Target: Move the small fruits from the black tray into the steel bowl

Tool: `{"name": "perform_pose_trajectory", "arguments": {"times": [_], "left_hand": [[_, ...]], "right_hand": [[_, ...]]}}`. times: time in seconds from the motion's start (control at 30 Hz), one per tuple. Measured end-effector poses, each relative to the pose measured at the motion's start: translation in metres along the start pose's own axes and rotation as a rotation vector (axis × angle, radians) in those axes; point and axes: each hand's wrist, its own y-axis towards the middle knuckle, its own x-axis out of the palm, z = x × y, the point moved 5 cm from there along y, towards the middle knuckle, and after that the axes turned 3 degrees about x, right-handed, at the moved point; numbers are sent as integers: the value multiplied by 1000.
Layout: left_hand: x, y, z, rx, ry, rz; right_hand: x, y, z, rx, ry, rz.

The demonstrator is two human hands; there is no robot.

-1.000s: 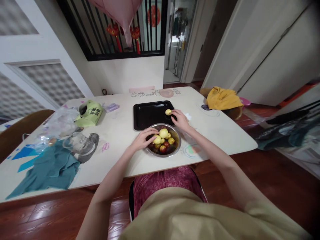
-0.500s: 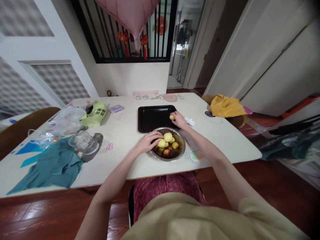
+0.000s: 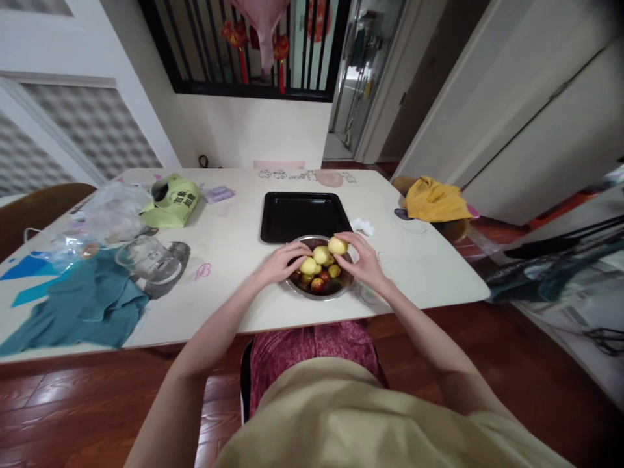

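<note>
My right hand point(image 3: 363, 260) is at the right rim of the bowl, closed on a round, pale yellow fruit point(image 3: 338, 246) between thumb and fingers. At the left rim, my left hand point(image 3: 283, 263) reaches over the edge, fingers stretched out and tips beside the piled fruit. The shiny metal bowl point(image 3: 325, 297) holds several round fruits: pale yellow fruits point(image 3: 321, 255) on top, with yellow-green and reddish-brown ones point(image 3: 318, 285) lower down. Right behind the bowl lies a black rectangular tray point(image 3: 305, 218), with no fruit visible on it.
On the left of the white table point(image 3: 234, 260) are a teal cloth point(image 3: 92, 305), a clear plastic container point(image 3: 151, 260), a lime-green bag point(image 3: 173, 200) and clear plastic bags point(image 3: 117, 208). White tissue point(image 3: 363, 227) lies right of the tray. A yellow cloth point(image 3: 436, 199) hangs over a chair.
My right hand has come from the tray's front right corner back to the bowl, with a yellow fruit in it. My left hand stays at the bowl's left rim. The view has shifted slightly.
</note>
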Motion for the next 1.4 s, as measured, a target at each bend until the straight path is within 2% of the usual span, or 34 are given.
{"name": "perform_pose_trajectory", "arguments": {"times": [0.1, 0.2, 0.43, 0.7, 1.03, 1.17, 1.3, 1.4], "left_hand": [[-1, 0, 0, 1, -11, -4], [-2, 0, 1, -2, -15, -1], [-4, 1, 3, 3, -26, 1], [-3, 0, 2, -5, -19, -4], [-5, 1, 4, -19, -16, -3], [-6, 1, 5, -17, -6, 2], [-8, 0, 7, 15, 34, 58], [-11, -1, 7, 34, 82, 136]], "right_hand": [[2, -21, -22, -13, 30, -68], [9, -33, -29, -29, 35, -107], [23, -36, -27, -80, 56, -167], [25, -38, -23, -32, 82, -178], [20, -42, -20, -42, 84, -105], [13, -46, -16, -16, 52, -13], [8, -53, -1, 11, -24, 127], [11, -59, 9, -3, -39, 156]]}}
